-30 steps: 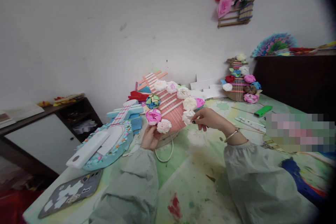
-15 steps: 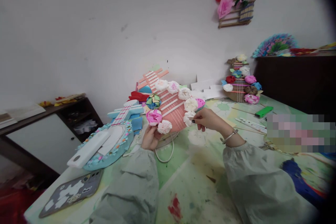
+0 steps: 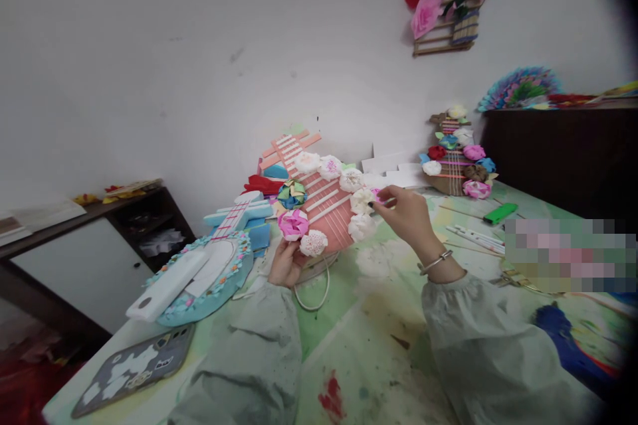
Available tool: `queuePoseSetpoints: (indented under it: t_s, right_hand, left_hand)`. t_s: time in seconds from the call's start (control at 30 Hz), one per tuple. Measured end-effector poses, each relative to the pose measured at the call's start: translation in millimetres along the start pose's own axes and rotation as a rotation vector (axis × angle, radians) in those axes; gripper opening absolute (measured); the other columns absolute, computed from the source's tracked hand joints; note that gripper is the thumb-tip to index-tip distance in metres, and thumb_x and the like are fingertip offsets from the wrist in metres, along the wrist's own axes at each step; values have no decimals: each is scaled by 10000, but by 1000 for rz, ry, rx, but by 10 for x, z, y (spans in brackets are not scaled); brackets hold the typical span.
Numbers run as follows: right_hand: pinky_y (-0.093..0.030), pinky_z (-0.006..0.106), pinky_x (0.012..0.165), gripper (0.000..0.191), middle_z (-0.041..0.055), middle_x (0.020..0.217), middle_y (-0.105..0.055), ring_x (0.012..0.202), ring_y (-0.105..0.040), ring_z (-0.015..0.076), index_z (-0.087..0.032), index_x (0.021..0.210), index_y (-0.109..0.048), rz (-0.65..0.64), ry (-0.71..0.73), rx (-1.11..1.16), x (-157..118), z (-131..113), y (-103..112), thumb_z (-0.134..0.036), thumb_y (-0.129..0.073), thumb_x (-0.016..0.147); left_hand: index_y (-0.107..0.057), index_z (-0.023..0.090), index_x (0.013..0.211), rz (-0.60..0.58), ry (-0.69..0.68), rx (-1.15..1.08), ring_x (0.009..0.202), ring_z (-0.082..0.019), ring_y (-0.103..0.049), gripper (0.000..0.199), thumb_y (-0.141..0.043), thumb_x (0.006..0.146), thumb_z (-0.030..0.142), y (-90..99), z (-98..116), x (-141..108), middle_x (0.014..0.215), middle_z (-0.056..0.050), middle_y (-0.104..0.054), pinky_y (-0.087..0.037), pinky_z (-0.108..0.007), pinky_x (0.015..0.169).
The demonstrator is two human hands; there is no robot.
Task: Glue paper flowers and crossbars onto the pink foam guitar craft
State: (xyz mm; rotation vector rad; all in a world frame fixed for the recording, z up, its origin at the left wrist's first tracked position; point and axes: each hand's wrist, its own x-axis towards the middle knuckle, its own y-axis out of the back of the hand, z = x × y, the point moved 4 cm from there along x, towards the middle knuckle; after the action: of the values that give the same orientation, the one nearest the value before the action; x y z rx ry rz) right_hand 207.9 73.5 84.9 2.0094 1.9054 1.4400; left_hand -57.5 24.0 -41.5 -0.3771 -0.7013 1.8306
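A pink pipa model (image 3: pixel 323 207) with white strips and strings leans upright on the table, paper flowers round its edge. My left hand (image 3: pixel 288 264) grips its lower left edge, close to a bright pink paper flower (image 3: pixel 293 224) and a speckled white one (image 3: pixel 314 243). Part of those fingers is hidden behind the model. At the right edge, my right hand (image 3: pixel 401 211) pinches the rim of a cream paper flower (image 3: pixel 361 201). Just below that sits another white flower (image 3: pixel 362 227). A white cord (image 3: pixel 319 305) loops under the model.
On the left stand a light-blue instrument model (image 3: pixel 209 279) with a white box-like piece (image 3: pixel 167 285) and a phone (image 3: pixel 134 368). A flower-covered brown pipa model (image 3: pixel 443 179), green object (image 3: pixel 500 213), white sticks (image 3: pixel 476 239) and blue tool (image 3: pixel 563 339) lie right.
My right hand has moved up from the lower white flower to the cream flower above it. My left hand keeps its hold on the pipa model.
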Motion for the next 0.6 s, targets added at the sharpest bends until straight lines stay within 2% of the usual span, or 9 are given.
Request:
queuePoseSetpoints:
  t_s: [0.07,0.13,0.23,0.33,0.5,0.6]
  right_hand:
    - [-437,397,876,363,139,1077,-597,989,-571,265,-163,1072,-625,135,114,-48,-19,-27,-50,-316,-633,743]
    - [-409,423,928,433,163,1164,-512,1085,-508,295,-166,1131,-602,190,191,-100,-57,-43,-155,-307,-655,725]
    - [-382,437,958,440,170,1177,-451,1120,-454,312,-159,1146,-571,190,164,-166,-104,-23,-298,-286,-636,730]
    - [-381,432,952,400,164,1158,-437,1112,-442,311,-164,1128,-558,188,132,-189,-124,-8,-335,-238,-601,737]
    - [-400,421,923,366,145,1135,-443,1096,-448,301,-189,1081,-561,169,133,-188,-112,-7,-325,-170,-585,716]
    - [-376,447,948,385,150,1156,-437,1159,-408,318,-193,1084,-584,141,158,-193,-112,-11,-373,-123,-575,705]
  left_hand:
    - [-584,196,887,-9,1,4,700,-154,-654,285,-722,647,126,-26,-15,-17,815,2,-690,-562,-327,660]
    - [-584,202,900,-20,3,9,714,-161,-656,313,-738,635,143,-57,-28,-43,825,1,-691,-563,-334,665]
    - [-581,197,902,-39,13,21,736,-179,-660,339,-758,614,164,-104,-49,-90,843,-9,-691,-566,-368,683]
    - [-578,189,913,-59,22,33,743,-194,-659,369,-772,600,180,-138,-69,-125,859,-23,-690,-569,-393,667]
    - [-573,183,913,-75,24,43,719,-172,-654,365,-770,606,185,-152,-83,-132,849,-22,-685,-564,-347,658]
    - [-575,187,911,-83,27,49,710,-164,-653,368,-773,601,181,-158,-78,-132,838,-16,-685,-559,-323,654]
